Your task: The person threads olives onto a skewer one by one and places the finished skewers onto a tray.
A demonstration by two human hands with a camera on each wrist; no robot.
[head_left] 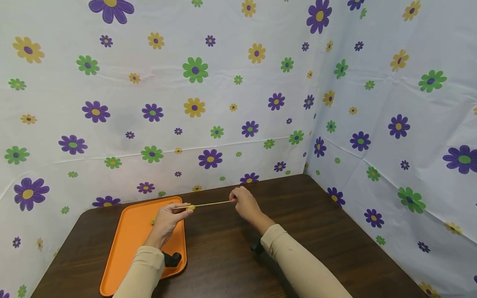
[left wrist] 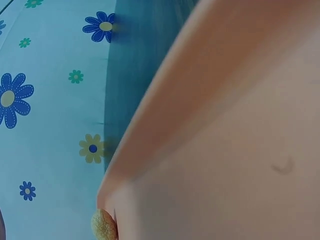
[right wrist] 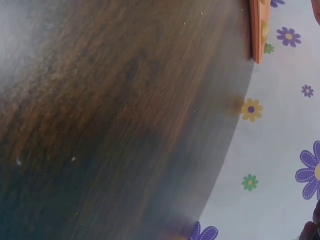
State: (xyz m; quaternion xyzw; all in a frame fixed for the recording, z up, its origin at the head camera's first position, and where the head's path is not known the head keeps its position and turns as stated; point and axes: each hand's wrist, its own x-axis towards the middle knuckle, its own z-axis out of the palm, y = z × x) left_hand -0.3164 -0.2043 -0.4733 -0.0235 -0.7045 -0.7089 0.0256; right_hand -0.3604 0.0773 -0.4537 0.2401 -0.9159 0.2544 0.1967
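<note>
A thin yellow string (head_left: 212, 203) stretches taut between the two hands above the table. At its left end, the left hand (head_left: 165, 221) pinches a small yellow lump (head_left: 190, 207) between thumb and fingers. The same lump, rough in texture, shows at the bottom of the left wrist view (left wrist: 104, 225), beside the large blurred palm. With curled fingers, the right hand (head_left: 246, 203) grips the string's other end; only its fingertips (right wrist: 316, 220) reach into the edge of the right wrist view. Whether the string is tied to the lump is too small to tell.
An orange tray (head_left: 126, 244) lies on the dark wood table (head_left: 220, 248), beneath the left hand. Another yellow piece (head_left: 152, 221) sits on it, partly hidden by that hand. Black wrist devices (head_left: 172, 259) show by both sleeves. A flowered cloth (head_left: 223, 91) hangs behind and at the right.
</note>
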